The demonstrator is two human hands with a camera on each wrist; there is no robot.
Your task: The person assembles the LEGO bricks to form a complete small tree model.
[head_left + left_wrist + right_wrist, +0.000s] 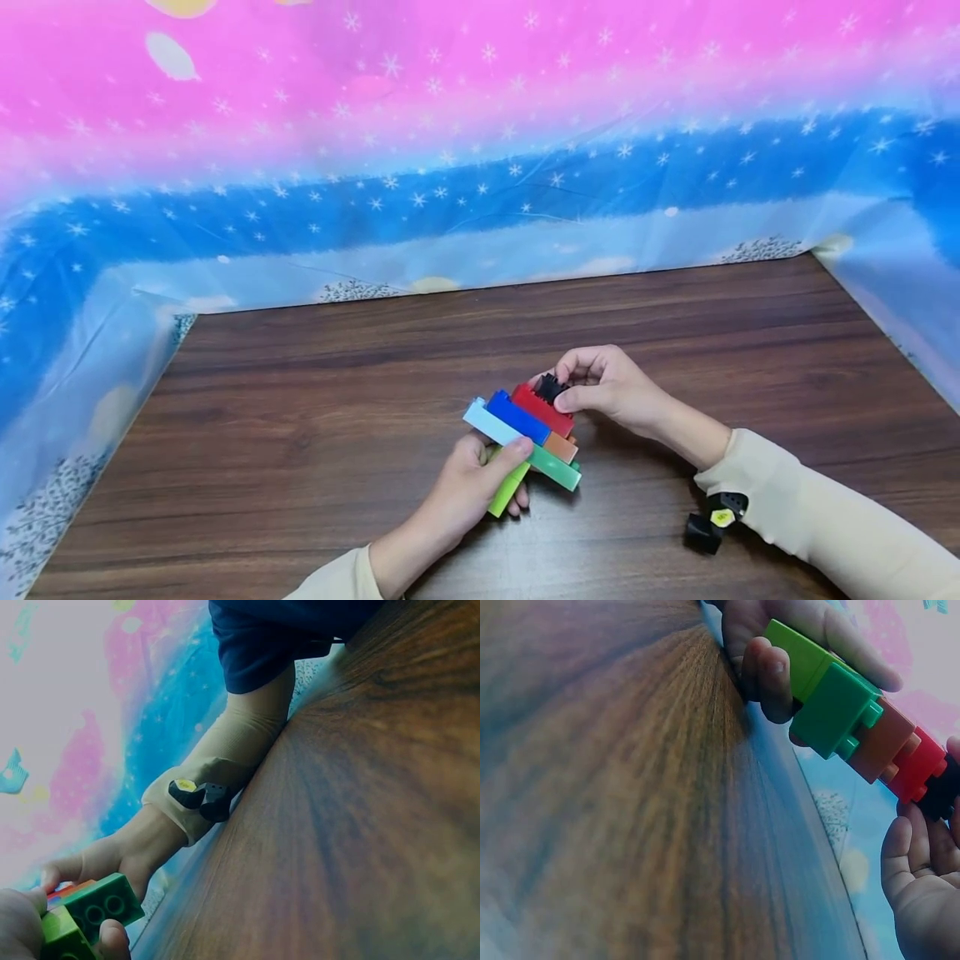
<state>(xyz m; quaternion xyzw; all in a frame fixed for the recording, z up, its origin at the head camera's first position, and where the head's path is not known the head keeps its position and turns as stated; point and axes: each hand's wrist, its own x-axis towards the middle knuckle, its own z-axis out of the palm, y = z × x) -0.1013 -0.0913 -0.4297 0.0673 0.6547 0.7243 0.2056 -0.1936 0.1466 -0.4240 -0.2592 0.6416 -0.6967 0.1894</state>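
My left hand [476, 475] grips a built-up block of toy building bricks, with the thumb over its front. A lime brick [508, 493] forms the low end, with a green brick [557, 468] and a light blue brick [495, 423] crossing above it. Further up come a blue brick [517, 418], an orange brick [562, 447] and a red brick [540, 410]. At the top end my right hand [611, 390] pinches a black brick [551, 387], which touches the red one. Studs on the green brick [832, 712] show in the right wrist view.
The stack is held above a dark wooden table [300, 417]. A pink and blue snowflake-patterned cloth [420, 192] stands along its back and sides. On the right sleeve's cuff sits a small black device [708, 525] with a yellow label.
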